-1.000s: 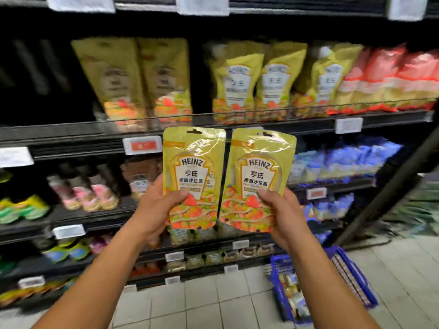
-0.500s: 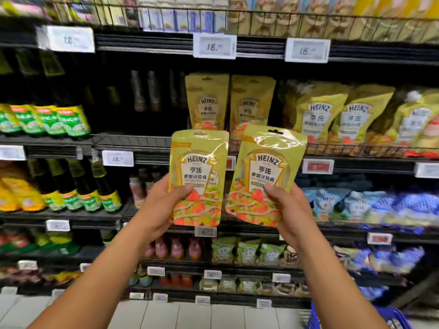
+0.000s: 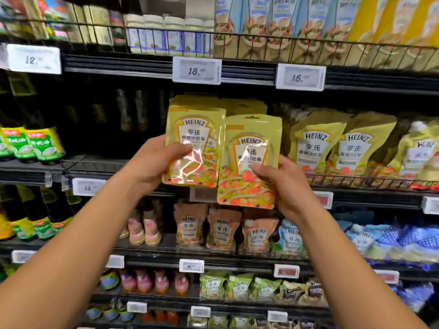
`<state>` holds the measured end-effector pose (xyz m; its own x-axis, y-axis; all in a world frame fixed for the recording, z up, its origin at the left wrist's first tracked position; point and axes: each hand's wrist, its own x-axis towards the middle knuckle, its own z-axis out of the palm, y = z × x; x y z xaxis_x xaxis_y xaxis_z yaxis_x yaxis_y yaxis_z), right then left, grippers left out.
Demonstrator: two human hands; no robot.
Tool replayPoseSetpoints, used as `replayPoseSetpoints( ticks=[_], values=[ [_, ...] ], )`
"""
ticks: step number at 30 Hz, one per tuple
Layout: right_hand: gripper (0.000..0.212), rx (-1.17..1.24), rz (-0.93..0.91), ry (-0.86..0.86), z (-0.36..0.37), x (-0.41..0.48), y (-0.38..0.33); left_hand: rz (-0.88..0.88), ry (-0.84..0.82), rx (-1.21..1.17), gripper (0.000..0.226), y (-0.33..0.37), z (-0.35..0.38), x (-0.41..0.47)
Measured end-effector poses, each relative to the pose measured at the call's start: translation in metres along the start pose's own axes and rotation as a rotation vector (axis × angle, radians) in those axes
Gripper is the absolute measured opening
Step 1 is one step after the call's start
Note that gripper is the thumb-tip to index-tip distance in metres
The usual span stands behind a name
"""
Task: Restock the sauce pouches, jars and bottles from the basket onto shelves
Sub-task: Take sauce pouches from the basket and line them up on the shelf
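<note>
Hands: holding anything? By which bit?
Yes: left hand grips left pouch by its lower left side; right hand grips right pouch by its lower right side.

the bay left of the stacked yellow pouches (image 3: 244, 106) is dark and open, bounded on its left by green-labelled bottles (image 3: 35, 146), with a few dark bottles (image 3: 123, 110) standing at the back. to the right, upright heinz pouches (image 3: 311, 143) stand side by side behind a low wire rail (image 3: 356, 182). overhead, the upper shelf edge (image 3: 249, 72) and its price tags (image 3: 197, 70) cap the opening; the left held pouch (image 3: 194, 148) and right held pouch (image 3: 249, 162) cover the stack's front.
</note>
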<state>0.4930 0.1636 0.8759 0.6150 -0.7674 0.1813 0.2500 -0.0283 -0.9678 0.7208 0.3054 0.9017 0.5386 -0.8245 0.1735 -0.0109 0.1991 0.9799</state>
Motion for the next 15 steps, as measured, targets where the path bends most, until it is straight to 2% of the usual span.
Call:
replayPoseSetpoints(
  ticks=[4,9,15],
  values=[
    [0.024,-0.016,-0.008,-0.035,-0.005,0.036,-0.011,0.022,0.063,-0.045,0.022,0.016,-0.002,0.030],
    [0.030,-0.041,-0.053,-0.037,-0.004,0.067,-0.022,0.154,0.031,-0.014,0.027,0.025,-0.010,0.051],
    [0.032,-0.080,-0.066,0.026,0.000,0.089,-0.023,0.179,0.086,0.156,0.025,0.017,-0.021,0.070]
  ],
)
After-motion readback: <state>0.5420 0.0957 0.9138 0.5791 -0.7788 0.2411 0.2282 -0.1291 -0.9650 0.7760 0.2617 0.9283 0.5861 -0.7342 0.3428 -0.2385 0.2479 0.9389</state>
